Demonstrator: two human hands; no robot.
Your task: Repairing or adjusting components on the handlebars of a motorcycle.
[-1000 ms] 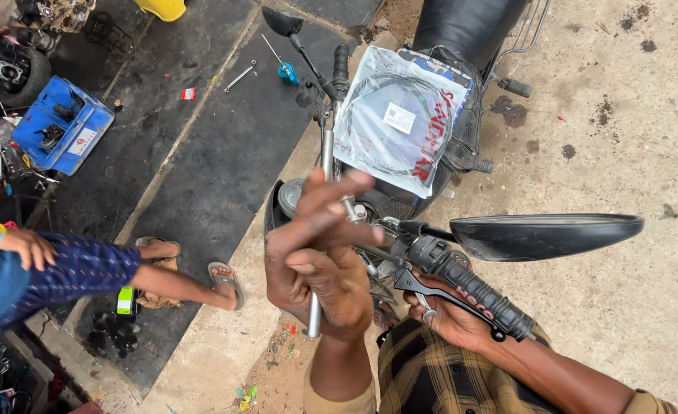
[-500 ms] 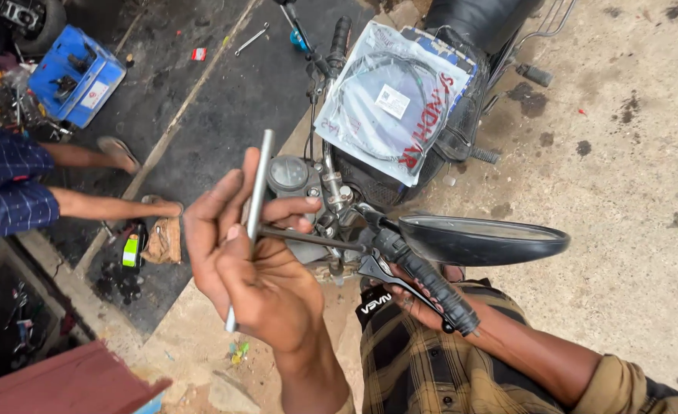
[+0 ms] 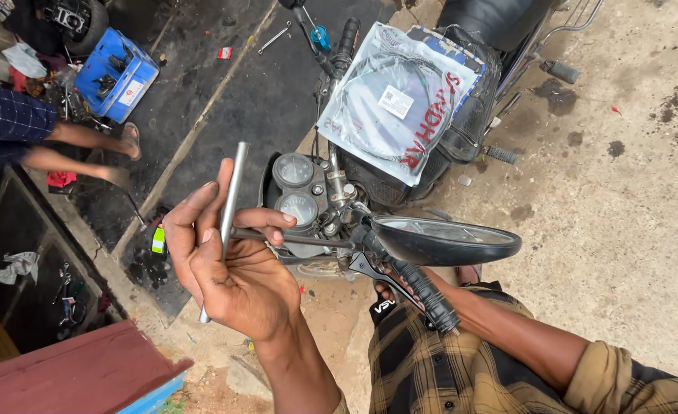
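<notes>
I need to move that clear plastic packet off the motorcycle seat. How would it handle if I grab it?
The packet is thin clear film, so probably slippery and light. It holds a coiled cable, so it likely flexes and sags rather than staying flat. It rests on the sloping tank, so a nudge might slide it off.

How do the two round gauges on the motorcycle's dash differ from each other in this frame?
The upper gauge shows its whole pale face; the lower gauge is partly hidden by the left hand's fingertips and a thin dark rod. The upper one sits farther from the mirror, the lower one closer. Both are round, dark-rimmed and glass-fronted.
</notes>
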